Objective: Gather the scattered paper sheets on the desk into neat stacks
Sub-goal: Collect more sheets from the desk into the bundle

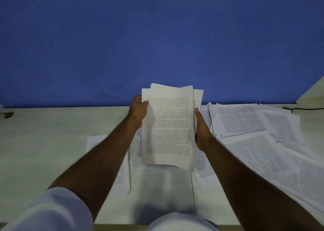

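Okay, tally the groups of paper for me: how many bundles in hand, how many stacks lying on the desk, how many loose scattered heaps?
Bundle held in hands: 1
Stacks lying on the desk, left stack and right stack: 2
Scattered heap: 1
Total: 4

dim bluish light, soft shadow on desk (52, 143), wide-angle bending edges, slight blur, perhaps motion.

Bundle of printed sheets (168, 125) was raised upright above the desk, top edges uneven; loose sheets (254, 125) lay overlapping on the right, a flatter stack (122, 174) lower left.
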